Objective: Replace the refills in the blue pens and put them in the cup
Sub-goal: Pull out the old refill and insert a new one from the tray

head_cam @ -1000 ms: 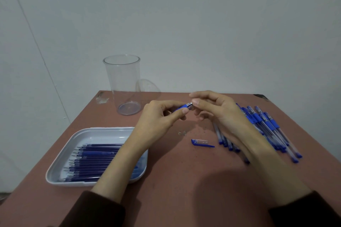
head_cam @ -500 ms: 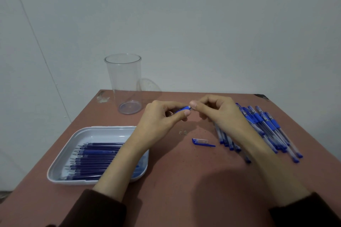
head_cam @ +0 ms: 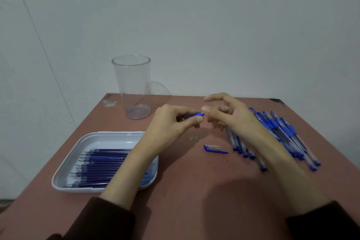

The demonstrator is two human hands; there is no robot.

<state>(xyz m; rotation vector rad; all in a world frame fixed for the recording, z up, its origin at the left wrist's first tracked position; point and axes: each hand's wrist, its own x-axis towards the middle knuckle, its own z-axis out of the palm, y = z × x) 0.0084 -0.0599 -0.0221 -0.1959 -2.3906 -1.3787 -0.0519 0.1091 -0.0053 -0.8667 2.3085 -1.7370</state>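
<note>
table (head_cam: 194,200) reddish-brown | cup (head_cam: 134,87) far left | tray (head_cam: 66,171) near left | pen cap (head_cam: 214,148) centre | pens (head_cam: 288,132) right

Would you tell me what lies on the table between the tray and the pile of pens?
In the head view, a blue pen cap and some small clear bits lie on that stretch of table.

Pinches blue pen (head_cam: 195,116) in left hand (head_cam: 171,122), meets its tip with right hand (head_cam: 235,117) thumb, above table (head_cam: 194,191), between refill tray (head_cam: 81,142) at left and pen pile (head_cam: 288,134) at right.
</note>
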